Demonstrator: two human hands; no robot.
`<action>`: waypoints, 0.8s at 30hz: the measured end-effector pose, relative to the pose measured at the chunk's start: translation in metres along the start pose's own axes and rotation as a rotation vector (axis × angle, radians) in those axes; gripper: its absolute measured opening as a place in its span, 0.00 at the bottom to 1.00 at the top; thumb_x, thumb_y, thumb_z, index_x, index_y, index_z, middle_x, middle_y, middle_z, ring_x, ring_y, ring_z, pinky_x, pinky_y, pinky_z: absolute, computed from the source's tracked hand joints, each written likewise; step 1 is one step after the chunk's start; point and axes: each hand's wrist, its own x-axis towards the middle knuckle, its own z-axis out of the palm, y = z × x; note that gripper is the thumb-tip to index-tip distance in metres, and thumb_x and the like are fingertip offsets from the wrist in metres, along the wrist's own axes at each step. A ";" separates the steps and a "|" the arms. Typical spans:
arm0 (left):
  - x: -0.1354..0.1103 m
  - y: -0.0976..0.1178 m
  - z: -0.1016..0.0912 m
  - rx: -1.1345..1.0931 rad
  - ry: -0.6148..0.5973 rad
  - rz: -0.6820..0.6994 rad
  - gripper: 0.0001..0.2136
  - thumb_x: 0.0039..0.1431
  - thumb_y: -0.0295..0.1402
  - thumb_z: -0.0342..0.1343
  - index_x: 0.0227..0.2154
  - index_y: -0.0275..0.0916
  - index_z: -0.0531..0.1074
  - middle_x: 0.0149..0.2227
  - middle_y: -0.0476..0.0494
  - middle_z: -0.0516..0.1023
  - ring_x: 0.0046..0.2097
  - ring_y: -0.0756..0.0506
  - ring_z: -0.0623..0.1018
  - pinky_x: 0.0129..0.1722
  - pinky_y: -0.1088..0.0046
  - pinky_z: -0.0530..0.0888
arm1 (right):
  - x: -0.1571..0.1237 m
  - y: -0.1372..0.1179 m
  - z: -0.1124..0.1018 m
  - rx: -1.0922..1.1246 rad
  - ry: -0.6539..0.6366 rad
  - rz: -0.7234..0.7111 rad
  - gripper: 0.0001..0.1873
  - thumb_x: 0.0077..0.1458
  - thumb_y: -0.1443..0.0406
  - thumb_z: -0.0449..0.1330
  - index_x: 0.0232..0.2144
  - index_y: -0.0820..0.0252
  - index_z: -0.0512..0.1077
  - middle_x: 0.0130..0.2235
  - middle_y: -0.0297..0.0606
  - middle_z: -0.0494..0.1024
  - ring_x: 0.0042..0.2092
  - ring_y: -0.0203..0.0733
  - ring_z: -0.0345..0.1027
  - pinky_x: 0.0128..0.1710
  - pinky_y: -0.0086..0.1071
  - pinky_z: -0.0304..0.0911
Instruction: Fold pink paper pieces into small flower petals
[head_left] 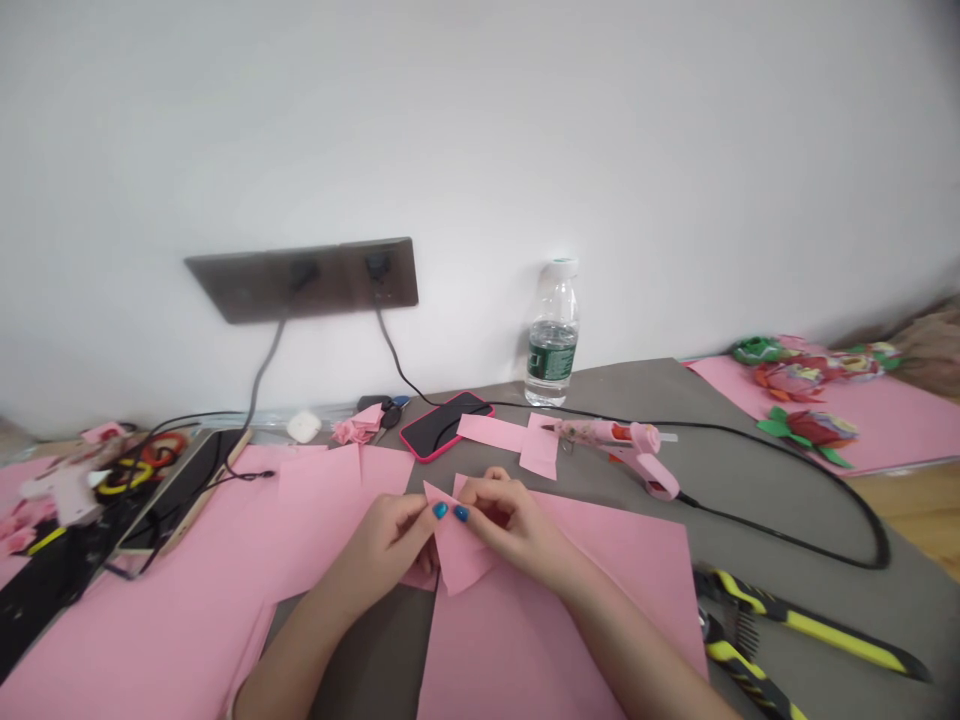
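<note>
My left hand (382,545) and my right hand (510,515) pinch a small folded piece of pink paper (459,550) between them, their blue-painted thumbnails meeting at its upper edge. Part of the fold is hidden behind my fingers. Under my hands lie large sheets of pink paper (330,510), and one sheet (600,590) stretches below my right wrist. Beyond my fingertips, two cut pink paper strips (517,440) rest against the nose of a pink hot glue gun (622,445).
A black cable runs from the glue gun to a dark wall socket panel (304,280). A phone in a pink case (446,425), scissors (386,415) and a water bottle (553,340) stand at the back. Paper flowers (806,430) lie at right; yellow-handled shears (795,625) lie lower right.
</note>
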 end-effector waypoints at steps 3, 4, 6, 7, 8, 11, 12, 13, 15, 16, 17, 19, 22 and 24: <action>0.000 -0.001 0.002 0.028 0.110 0.074 0.21 0.68 0.43 0.43 0.20 0.40 0.60 0.20 0.51 0.67 0.25 0.50 0.69 0.27 0.75 0.64 | 0.000 0.000 -0.001 0.004 -0.048 -0.027 0.21 0.65 0.55 0.51 0.22 0.56 0.63 0.22 0.30 0.65 0.30 0.39 0.55 0.38 0.35 0.57; 0.001 -0.002 0.003 0.044 0.140 0.093 0.21 0.68 0.43 0.43 0.20 0.40 0.59 0.20 0.52 0.65 0.25 0.50 0.68 0.27 0.75 0.63 | 0.000 -0.001 -0.002 0.003 -0.060 -0.033 0.21 0.65 0.55 0.51 0.22 0.56 0.62 0.22 0.30 0.64 0.30 0.39 0.56 0.39 0.36 0.57; 0.002 -0.004 0.004 0.078 0.175 0.124 0.21 0.67 0.41 0.43 0.19 0.41 0.57 0.20 0.52 0.62 0.24 0.50 0.65 0.26 0.74 0.61 | 0.000 -0.002 -0.002 0.002 -0.076 -0.039 0.21 0.65 0.55 0.51 0.21 0.56 0.61 0.23 0.30 0.63 0.31 0.39 0.57 0.40 0.36 0.59; 0.002 -0.004 0.005 0.093 0.184 0.137 0.20 0.67 0.41 0.43 0.18 0.41 0.56 0.20 0.53 0.61 0.24 0.50 0.64 0.26 0.74 0.60 | 0.000 -0.003 -0.003 0.003 -0.080 -0.040 0.21 0.65 0.55 0.51 0.21 0.56 0.60 0.23 0.30 0.64 0.31 0.39 0.58 0.40 0.37 0.59; 0.002 -0.005 0.005 0.107 0.192 0.150 0.20 0.67 0.40 0.43 0.19 0.41 0.55 0.20 0.53 0.59 0.24 0.50 0.63 0.25 0.73 0.59 | 0.000 -0.003 -0.003 0.006 -0.082 -0.039 0.21 0.65 0.55 0.51 0.22 0.56 0.60 0.23 0.30 0.64 0.32 0.40 0.58 0.41 0.37 0.60; 0.004 -0.005 0.005 0.146 0.214 0.186 0.18 0.66 0.39 0.43 0.20 0.41 0.52 0.21 0.54 0.55 0.25 0.50 0.60 0.26 0.73 0.57 | 0.001 -0.005 -0.003 0.019 -0.088 -0.046 0.19 0.64 0.56 0.52 0.22 0.56 0.59 0.24 0.30 0.64 0.32 0.40 0.59 0.45 0.39 0.60; 0.004 -0.005 0.005 0.160 0.223 0.196 0.18 0.66 0.38 0.43 0.20 0.42 0.50 0.21 0.54 0.53 0.25 0.50 0.58 0.25 0.73 0.56 | 0.001 -0.005 -0.003 0.022 -0.091 -0.049 0.19 0.64 0.57 0.52 0.22 0.56 0.59 0.24 0.30 0.64 0.31 0.39 0.59 0.47 0.40 0.60; 0.004 -0.005 0.006 0.173 0.230 0.203 0.18 0.66 0.37 0.43 0.20 0.42 0.49 0.21 0.54 0.52 0.24 0.50 0.57 0.25 0.73 0.55 | 0.000 -0.004 -0.003 0.026 -0.098 -0.053 0.18 0.64 0.59 0.52 0.22 0.56 0.60 0.24 0.29 0.64 0.30 0.38 0.58 0.49 0.41 0.59; 0.004 -0.004 0.007 0.196 0.228 0.216 0.18 0.65 0.35 0.43 0.20 0.42 0.47 0.21 0.55 0.50 0.24 0.51 0.56 0.25 0.72 0.53 | 0.000 -0.004 -0.002 0.044 -0.110 -0.056 0.16 0.64 0.60 0.52 0.24 0.56 0.61 0.24 0.28 0.65 0.28 0.36 0.57 0.52 0.43 0.55; 0.004 -0.004 0.009 0.203 0.211 0.220 0.17 0.65 0.34 0.43 0.20 0.42 0.46 0.21 0.55 0.50 0.24 0.51 0.55 0.25 0.72 0.53 | 0.000 -0.003 -0.002 0.059 -0.113 -0.057 0.14 0.63 0.61 0.52 0.24 0.55 0.62 0.25 0.28 0.66 0.28 0.36 0.57 0.53 0.43 0.54; 0.004 -0.003 0.010 0.203 0.186 0.220 0.17 0.65 0.34 0.43 0.20 0.42 0.47 0.20 0.55 0.50 0.24 0.51 0.55 0.25 0.72 0.53 | 0.000 -0.002 -0.002 0.075 -0.111 -0.057 0.14 0.63 0.61 0.52 0.25 0.55 0.63 0.25 0.28 0.67 0.28 0.35 0.57 0.54 0.43 0.53; 0.003 -0.002 0.014 0.185 0.131 0.208 0.17 0.65 0.35 0.43 0.20 0.41 0.49 0.20 0.55 0.52 0.24 0.51 0.56 0.25 0.72 0.53 | -0.001 -0.001 -0.001 0.103 -0.095 -0.055 0.13 0.62 0.61 0.52 0.25 0.55 0.63 0.25 0.29 0.68 0.29 0.37 0.58 0.52 0.42 0.53; 0.002 0.000 0.018 0.160 0.088 0.194 0.17 0.66 0.36 0.42 0.21 0.41 0.50 0.20 0.55 0.53 0.24 0.51 0.57 0.25 0.72 0.54 | -0.002 0.001 -0.001 0.112 -0.087 -0.025 0.13 0.62 0.60 0.53 0.25 0.55 0.64 0.24 0.33 0.68 0.33 0.42 0.58 0.45 0.39 0.57; 0.003 0.000 0.018 0.162 0.096 0.199 0.17 0.66 0.36 0.43 0.21 0.41 0.50 0.20 0.55 0.53 0.24 0.51 0.57 0.25 0.72 0.54 | -0.001 0.001 -0.001 0.116 -0.095 0.003 0.13 0.62 0.59 0.53 0.25 0.55 0.64 0.24 0.34 0.67 0.36 0.44 0.57 0.40 0.36 0.57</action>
